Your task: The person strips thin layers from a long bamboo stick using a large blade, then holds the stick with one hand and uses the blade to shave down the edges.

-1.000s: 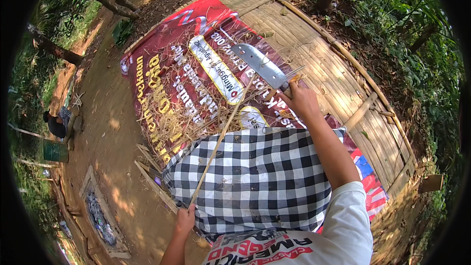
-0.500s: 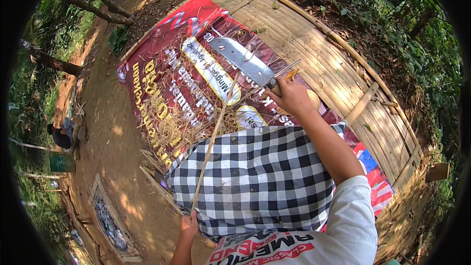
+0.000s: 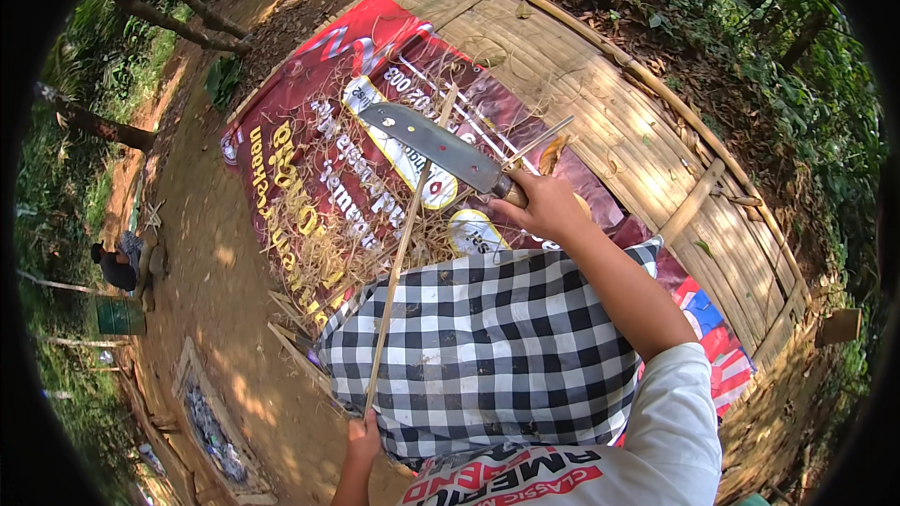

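My right hand (image 3: 548, 204) is closed round the wooden handle of a broad machete (image 3: 436, 145), whose dark blade with several holes points up and left. The blade lies across a long thin bamboo strip (image 3: 398, 267); whether its edge touches the strip I cannot tell. My left hand (image 3: 363, 433) grips the strip's near end at the lower edge of the view. From there the strip slants up over the black-and-white checked cloth (image 3: 497, 337) on my lap. Its far end shows beyond the blade, above the printed red banner (image 3: 281, 150).
Curly bamboo shavings (image 3: 309, 244) litter the banner, which covers part of a bamboo-slat platform (image 3: 600, 84). A person (image 3: 120, 267) sits far left near a green container (image 3: 120, 314). A framed pit (image 3: 214, 436) lies lower left. Trees and foliage surround the place.
The machete has come left and down across the strip, its blade turned to show a darker face. My right hand moved slightly down with it; my left hand has barely shifted.
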`<state>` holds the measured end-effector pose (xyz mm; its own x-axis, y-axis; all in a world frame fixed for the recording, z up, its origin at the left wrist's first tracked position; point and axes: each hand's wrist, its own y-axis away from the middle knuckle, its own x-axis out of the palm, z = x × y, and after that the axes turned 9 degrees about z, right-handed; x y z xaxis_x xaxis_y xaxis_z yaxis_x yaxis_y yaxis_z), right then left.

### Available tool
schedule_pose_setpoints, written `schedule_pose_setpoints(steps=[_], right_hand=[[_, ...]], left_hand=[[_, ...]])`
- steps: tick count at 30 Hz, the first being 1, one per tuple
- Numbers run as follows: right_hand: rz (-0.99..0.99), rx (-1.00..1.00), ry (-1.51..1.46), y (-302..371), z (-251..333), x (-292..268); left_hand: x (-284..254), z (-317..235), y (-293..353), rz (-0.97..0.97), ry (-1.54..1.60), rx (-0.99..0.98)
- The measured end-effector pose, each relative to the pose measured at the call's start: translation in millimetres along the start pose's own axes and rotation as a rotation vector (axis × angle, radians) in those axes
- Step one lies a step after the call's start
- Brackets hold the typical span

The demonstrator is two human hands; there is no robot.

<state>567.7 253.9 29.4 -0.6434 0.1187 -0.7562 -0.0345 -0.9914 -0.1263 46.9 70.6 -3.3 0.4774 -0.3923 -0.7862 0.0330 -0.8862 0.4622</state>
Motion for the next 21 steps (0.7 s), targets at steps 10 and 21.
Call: schedule_pose_setpoints(steps=[10, 21], right_hand=[[-0.075, -0.219, 0.431, -8, -15, -8], [0.009, -0.147, 0.382, 0, -3, 8]], left_hand=[[6, 12, 4, -0.116, -0.054, 0.065], [-7, -2, -9, 0.096, -0.04, 0.054]])
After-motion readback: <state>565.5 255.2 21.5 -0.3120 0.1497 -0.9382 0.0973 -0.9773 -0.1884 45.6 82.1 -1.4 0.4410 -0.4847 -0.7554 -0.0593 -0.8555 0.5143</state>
